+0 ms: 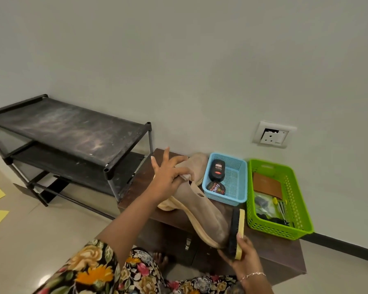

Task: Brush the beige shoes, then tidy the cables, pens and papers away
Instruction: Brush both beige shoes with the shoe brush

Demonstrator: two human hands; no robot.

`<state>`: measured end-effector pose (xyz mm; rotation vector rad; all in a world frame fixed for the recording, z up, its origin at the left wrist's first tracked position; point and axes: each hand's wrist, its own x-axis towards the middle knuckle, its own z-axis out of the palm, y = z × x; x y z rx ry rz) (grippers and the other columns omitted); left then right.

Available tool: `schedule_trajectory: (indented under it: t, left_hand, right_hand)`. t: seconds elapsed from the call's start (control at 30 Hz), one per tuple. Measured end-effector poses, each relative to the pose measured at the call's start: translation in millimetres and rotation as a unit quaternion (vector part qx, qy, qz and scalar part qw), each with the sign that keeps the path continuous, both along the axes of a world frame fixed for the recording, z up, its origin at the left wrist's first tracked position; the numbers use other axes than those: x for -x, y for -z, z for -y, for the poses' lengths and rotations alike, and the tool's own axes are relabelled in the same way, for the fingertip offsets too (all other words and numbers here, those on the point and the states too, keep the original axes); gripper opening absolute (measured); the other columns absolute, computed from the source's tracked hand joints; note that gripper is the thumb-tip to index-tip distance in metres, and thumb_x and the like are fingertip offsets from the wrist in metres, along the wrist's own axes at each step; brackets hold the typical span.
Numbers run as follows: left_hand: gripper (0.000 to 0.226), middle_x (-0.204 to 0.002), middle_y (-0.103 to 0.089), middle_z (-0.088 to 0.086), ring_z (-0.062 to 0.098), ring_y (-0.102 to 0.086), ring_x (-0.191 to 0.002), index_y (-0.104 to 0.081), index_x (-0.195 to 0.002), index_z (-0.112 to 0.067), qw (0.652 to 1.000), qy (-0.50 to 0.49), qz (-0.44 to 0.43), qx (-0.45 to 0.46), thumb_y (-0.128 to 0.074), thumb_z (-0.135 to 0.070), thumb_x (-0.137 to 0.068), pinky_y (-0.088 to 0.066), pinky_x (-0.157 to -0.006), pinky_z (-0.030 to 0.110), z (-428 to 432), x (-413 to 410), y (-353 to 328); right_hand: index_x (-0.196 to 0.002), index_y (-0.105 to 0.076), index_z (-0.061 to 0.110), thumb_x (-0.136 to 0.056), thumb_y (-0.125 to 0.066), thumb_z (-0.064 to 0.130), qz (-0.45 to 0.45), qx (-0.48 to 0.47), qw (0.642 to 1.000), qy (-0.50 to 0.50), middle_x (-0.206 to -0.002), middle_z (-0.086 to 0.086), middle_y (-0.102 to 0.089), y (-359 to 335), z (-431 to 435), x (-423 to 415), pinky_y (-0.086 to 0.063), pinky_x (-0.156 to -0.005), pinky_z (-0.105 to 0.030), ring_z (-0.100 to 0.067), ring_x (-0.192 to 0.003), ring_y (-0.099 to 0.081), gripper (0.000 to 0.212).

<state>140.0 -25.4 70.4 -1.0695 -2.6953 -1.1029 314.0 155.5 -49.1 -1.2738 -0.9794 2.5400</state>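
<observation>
The left hand (pixel 170 177) pinches the beige shoe (pixel 202 215), tilting it so the right hand (pixel 243 259), fingers clamped on the shoe brush (pixel 237 232), reaches its toe

the person wears a black garment (pixel 89 270) printed with large yellow, orange, pink and white flowers and green leaves, seen in front of the dark cabinet (pixel 285 257); its sleeve ends near the elbow. a thin pale chain bracelet (pixel 252 275) circles the wrist of the right hand (pixel 245 262), before the cabinet's front.
</observation>
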Motion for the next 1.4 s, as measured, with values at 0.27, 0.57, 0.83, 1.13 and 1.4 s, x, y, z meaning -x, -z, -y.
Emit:
schedule_trajectory:
  t: [0.27, 0.57, 0.83, 1.13, 1.4]
  left_hand:
    - [0.025, -0.147, -0.031, 0.002, 0.029, 0.014, -0.143, -0.07, -0.097, -0.026, 0.999, 0.009, -0.008, 0.044, -0.05, -0.012, -0.093, 0.021, -0.105, 0.056, -34, 23, -2]
    - [0.025, -0.148, -0.032, 0.001, 0.024, 0.009, -0.144, -0.067, -0.09, -0.021, 0.998, -0.023, 0.022, -0.047, -0.047, -0.007, -0.093, 0.02, -0.107, 0.046, -50, 17, 0]
    - [0.024, -0.146, -0.035, 0.004, 0.021, -0.007, -0.144, -0.064, -0.099, -0.022, 0.988, -0.017, 0.101, -0.118, -0.045, -0.008, -0.095, 0.001, -0.118, 0.045, -46, 1, 8]
    - [0.085, -0.136, -0.043, 0.007, 0.025, -0.045, -0.124, -0.021, -0.141, -0.013, 0.821, -0.246, 0.436, -0.276, -0.075, -0.018, -0.076, -0.04, -0.103, 0.038, -54, -135, 57]
    - [0.036, -0.102, -0.063, 0.003, 0.02, -0.06, -0.096, -0.054, -0.111, -0.012, 0.842, -0.19, 0.432, -0.261, -0.068, -0.004, -0.079, -0.052, -0.081, 0.035, -16, -126, 62]
  right_hand:
    - [-0.091, -0.05, 0.025, -0.087, -0.054, 0.0, 0.027, -0.035, 0.999, -0.031, -0.095, -0.005, -0.057, 2, 5, 6, -0.049, -0.066, -0.036, -0.025, -0.081, -0.055, 0.025]
    - [-0.114, -0.048, 0.015, -0.081, -0.056, -0.006, 0.038, -0.035, 0.996, -0.074, -0.089, -0.009, -0.057, -2, 3, -1, -0.048, -0.057, -0.029, -0.023, -0.075, -0.054, 0.04]
    - [-0.107, -0.046, 0.012, -0.081, -0.053, -0.013, 0.009, -0.111, 0.993, -0.027, -0.096, -0.013, -0.054, -10, 12, -30, -0.057, -0.049, -0.036, -0.029, -0.08, -0.056, 0.038]
    - [-0.105, -0.046, 0.013, -0.08, -0.054, -0.015, -0.013, -0.126, 0.989, 0.073, -0.086, -0.011, -0.054, -26, 55, -41, -0.056, -0.052, -0.036, -0.025, -0.072, -0.055, 0.039]
    - [-0.091, -0.056, 0.014, -0.077, -0.054, 0.002, -0.13, -0.008, 0.991, -0.003, -0.075, -0.009, -0.068, -43, 59, -59, -0.049, -0.07, -0.039, -0.024, -0.073, -0.06, 0.019]
